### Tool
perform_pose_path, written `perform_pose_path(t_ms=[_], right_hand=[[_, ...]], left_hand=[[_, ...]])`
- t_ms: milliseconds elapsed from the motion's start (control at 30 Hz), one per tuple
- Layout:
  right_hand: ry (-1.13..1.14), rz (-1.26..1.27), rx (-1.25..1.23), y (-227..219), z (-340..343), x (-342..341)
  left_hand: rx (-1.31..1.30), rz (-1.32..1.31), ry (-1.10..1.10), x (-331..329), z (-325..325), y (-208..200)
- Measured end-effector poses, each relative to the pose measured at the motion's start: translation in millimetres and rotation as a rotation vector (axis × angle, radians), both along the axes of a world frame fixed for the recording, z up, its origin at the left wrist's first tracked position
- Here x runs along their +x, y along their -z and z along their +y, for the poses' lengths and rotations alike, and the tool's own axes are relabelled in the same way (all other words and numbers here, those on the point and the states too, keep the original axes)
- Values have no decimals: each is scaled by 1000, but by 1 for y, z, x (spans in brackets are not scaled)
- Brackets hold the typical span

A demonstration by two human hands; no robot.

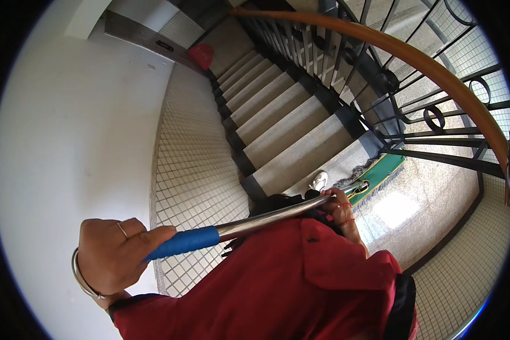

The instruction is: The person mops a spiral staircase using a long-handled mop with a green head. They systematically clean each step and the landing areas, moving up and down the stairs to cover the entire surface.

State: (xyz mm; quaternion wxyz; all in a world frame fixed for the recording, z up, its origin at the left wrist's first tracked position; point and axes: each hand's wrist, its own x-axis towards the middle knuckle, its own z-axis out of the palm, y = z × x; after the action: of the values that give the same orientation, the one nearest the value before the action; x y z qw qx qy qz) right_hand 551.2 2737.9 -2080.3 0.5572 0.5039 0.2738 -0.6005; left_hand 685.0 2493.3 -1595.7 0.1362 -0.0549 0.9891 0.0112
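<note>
My left hand [114, 254], with a ring and a bangle, is closed around the blue grip [190, 242] at the upper end of a flat dust mop's shiny metal handle [272, 218]. Farther down the handle, my right hand [340, 209] is wrapped round it, red bands on the wrist. The handle slants across my red-clothed body to the mop head [384, 169], a long green strip edged with grey fringe. That head lies on the landing floor beside the railing's foot. A white shoe [319, 180] shows just left of it.
Stairs [292, 122] with dark-edged steps lead away ahead, between a tiled wall [192, 147] on the left and a black metal railing with a wooden handrail [413, 54]. A red object [202, 55] sits at their far end. Sunlight falls on the speckled landing [430, 195].
</note>
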Motion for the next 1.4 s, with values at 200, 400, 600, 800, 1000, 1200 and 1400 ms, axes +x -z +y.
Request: perform_pose_path(t_ms=[200, 400, 600, 800, 1000, 1200, 1400], right_hand=[[181, -98, -93, 52, 9, -4], [292, 15, -97, 31, -3, -12], [382, 92, -75, 23, -20, -23], [564, 302, -90, 33, -49, -13], [604, 481, -109, 74, -94, 44], [778, 421, -66, 70, -79, 38], [1240, 553, 30, 94, -8, 8]], left_hand=[[28, -67, -69, -29, 2, -7], [204, -45, -51, -58, -5, -10], [124, 88, 74, -77, -29, 6], [191, 369, 252, -75, -74, 46], [208, 672, 154, 17, -137, 107], [8, 997, 513, 98, -108, 84], [1084, 636, 784, 126, -75, 109]])
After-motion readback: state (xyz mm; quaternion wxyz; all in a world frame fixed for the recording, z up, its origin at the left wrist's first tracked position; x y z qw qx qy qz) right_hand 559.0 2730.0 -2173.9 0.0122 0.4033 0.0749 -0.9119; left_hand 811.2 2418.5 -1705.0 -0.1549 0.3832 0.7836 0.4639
